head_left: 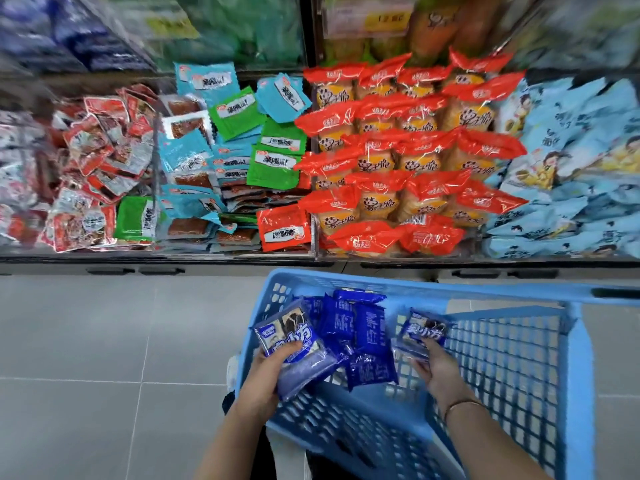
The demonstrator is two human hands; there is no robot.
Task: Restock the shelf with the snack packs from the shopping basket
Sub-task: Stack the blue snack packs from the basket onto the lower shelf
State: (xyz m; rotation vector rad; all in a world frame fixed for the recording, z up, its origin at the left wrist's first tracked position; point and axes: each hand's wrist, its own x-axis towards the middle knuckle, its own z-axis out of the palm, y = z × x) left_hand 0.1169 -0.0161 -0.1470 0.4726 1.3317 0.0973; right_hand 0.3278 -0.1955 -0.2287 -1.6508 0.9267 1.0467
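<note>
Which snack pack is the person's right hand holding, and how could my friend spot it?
Start at the big light blue plastic shopping basket on the grey floor. Above its open middle, the right hand grips a small dark blue snack pack with white letters. Unlike the loose blue packs lying in the basket, it is lifted up, and it looks smaller than the stack in the left hand.
</note>
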